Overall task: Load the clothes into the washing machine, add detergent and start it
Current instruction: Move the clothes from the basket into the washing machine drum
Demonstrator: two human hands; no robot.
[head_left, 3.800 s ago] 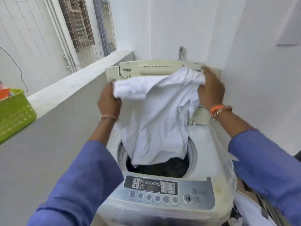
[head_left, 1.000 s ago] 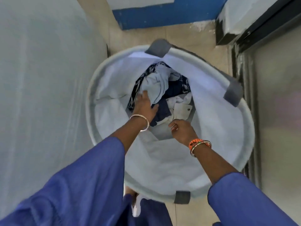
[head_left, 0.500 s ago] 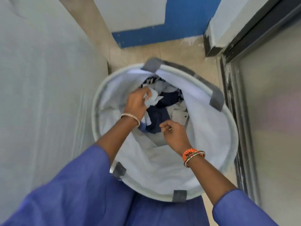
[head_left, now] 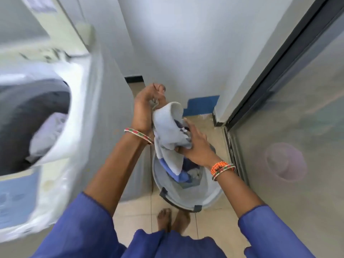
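Observation:
My left hand (head_left: 147, 105) grips the top of a pale blue and white garment (head_left: 168, 131) and holds it up above the round white laundry basket (head_left: 186, 198) on the floor. My right hand (head_left: 195, 144) grips the same garment lower down from the right. More dark blue and white clothes (head_left: 189, 174) lie in the basket. The top-loading washing machine (head_left: 46, 127) stands at the left with its drum open and light-coloured clothes (head_left: 46, 135) inside; its control panel (head_left: 16, 198) is blurred.
A grey-framed glass door (head_left: 279, 127) runs along the right side. A white wall with a blue base strip (head_left: 201, 105) stands behind the basket. My bare feet (head_left: 173, 218) are on the beige floor tiles close to the basket.
Both hands rose out of the basket with the pale garment. The view swung up and left, and the washing machine came into sight.

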